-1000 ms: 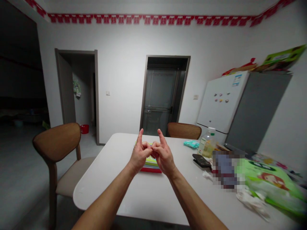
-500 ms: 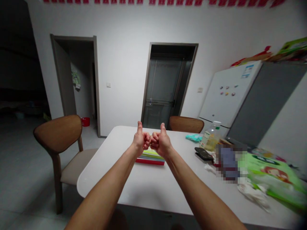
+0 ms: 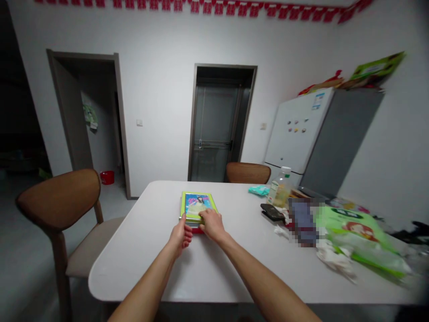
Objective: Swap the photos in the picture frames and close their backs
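Observation:
A stack of books (image 3: pixel 198 205) lies on the white table (image 3: pixel 134 255), its top one yellow-green with a picture of a figure in a pale dress on blue. Something red shows at the bottom of the stack. My left hand (image 3: pixel 181 235) is at the stack's near left corner, thumb up against the edge and fingers curled. At the near right corner, my right hand (image 3: pixel 212 223) rests with its fingertips on the top book's edge, fingers bent. Whether either hand grips the top book is too small to tell.
On the table's right are a black item (image 3: pixel 273 212), a bottle (image 3: pixel 279 188), a teal packet (image 3: pixel 259 190), crumpled tissue (image 3: pixel 337 259) and a green package (image 3: pixel 363 232). Wooden chairs stand at the left (image 3: pixel 63 192) and far side (image 3: pixel 248 172). A fridge (image 3: pixel 295 129) stands behind.
Both hands have come down from thumbs-up fists, held together above the stack, to its near edge. They are now apart, with fingers loosened. The view has shifted slightly right.

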`<state>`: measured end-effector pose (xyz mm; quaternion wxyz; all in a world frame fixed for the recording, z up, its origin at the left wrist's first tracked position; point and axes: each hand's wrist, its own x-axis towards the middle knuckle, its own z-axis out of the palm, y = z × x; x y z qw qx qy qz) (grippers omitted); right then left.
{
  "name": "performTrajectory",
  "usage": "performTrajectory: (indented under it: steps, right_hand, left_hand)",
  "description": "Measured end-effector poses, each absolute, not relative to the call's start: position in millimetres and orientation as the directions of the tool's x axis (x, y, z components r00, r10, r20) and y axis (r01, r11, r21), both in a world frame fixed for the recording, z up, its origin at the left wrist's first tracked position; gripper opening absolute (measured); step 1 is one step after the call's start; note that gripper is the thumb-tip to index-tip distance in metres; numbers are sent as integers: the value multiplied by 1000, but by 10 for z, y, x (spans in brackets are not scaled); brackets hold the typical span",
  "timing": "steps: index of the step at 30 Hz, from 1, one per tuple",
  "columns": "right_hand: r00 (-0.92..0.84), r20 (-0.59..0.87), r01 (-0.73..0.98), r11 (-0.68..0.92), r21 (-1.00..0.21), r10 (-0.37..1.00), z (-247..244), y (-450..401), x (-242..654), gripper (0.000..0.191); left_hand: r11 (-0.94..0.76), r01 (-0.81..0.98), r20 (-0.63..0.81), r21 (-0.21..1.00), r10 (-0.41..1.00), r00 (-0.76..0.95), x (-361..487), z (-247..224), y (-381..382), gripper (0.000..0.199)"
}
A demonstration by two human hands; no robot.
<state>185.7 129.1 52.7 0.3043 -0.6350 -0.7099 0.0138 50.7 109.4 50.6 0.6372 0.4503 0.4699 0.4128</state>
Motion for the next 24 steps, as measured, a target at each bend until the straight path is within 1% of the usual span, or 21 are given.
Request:
performTrajectory:
  steps: [2, 5, 7, 8, 9, 11, 13, 14, 15, 16, 17, 18, 19, 21, 24]
  right_hand:
    - [-70, 415, 911, 228, -344, 907, 491, 1238, 1871, 23]
    - [-153, 410, 917, 284, -280, 899, 504, 1112, 1829, 20]
    - [-181, 415, 910, 312, -273, 892, 540, 988, 1793, 22]
    - [-186, 426, 893, 333, -302, 885, 565, 916, 1779, 23]
    - [-184, 442, 861, 361, -359, 878, 597, 839, 1769, 25]
    - [-135, 476, 728, 413, -548, 869, 680, 680, 1759, 33]
    - [-9, 446, 479, 396, -783, 895, 786, 517, 1760, 44]
    - [65, 390, 315, 352, -882, 919, 843, 432, 1762, 49]
    - [125, 315, 133, 299, -945, 941, 898, 343, 1765, 50]
    - [159, 237, -49, 247, -968, 959, 948, 249, 1770, 50]
    - [167, 167, -214, 201, -956, 972, 988, 151, 1778, 48]
    - [157, 117, -347, 165, -923, 981, 1015, 50, 1790, 47]
    - [141, 78, -448, 133, -884, 987, 1023, -49, 1807, 46]
    - [106, 1, -566, 61, -822, 994, 980, -227, 1849, 43]
    - [54, -128, -597, -71, -799, 990, 786, -391, 1911, 37]
  left_hand:
    - [239, -150, -209, 959, 959, 194, 556, 358, 1081, 49]
    - [157, -238, -120, 959, 980, 161, 659, 275, 1053, 35]
    - [66, -284, -35, 956, 993, 115, 719, 291, 1013, 27]
    - [17, -295, 8, 955, 996, 84, 738, 311, 980, 24]
    - [-30, -295, 48, 955, 997, 53, 746, 337, 936, 22]
    - [-107, -280, 111, 954, 994, -1, 729, 399, 813, 21]
    - [-207, -200, 206, 958, 978, -23, 675, 468, 647, 22]
    - [-295, -112, 295, 949, 955, -10, 639, 502, 554, 22]
    - [-411, 2, 411, 912, 911, 26, 600, 533, 457, 23]
    - [-546, 128, 538, 828, 838, 91, 560, 560, 360, 25]
    - [-674, 243, 650, 698, 738, 180, 519, 582, 263, 28]
    - [-770, 331, 725, 546, 632, 275, 480, 597, 168, 32]
    - [-831, 381, 764, 405, 536, 358, 444, 606, 78, 35]
    - [-886, 433, 781, 168, 388, 490, 384, 599, -82, 36]
    - [-885, 455, 750, -94, 238, 618, 332, 523, -234, 31]
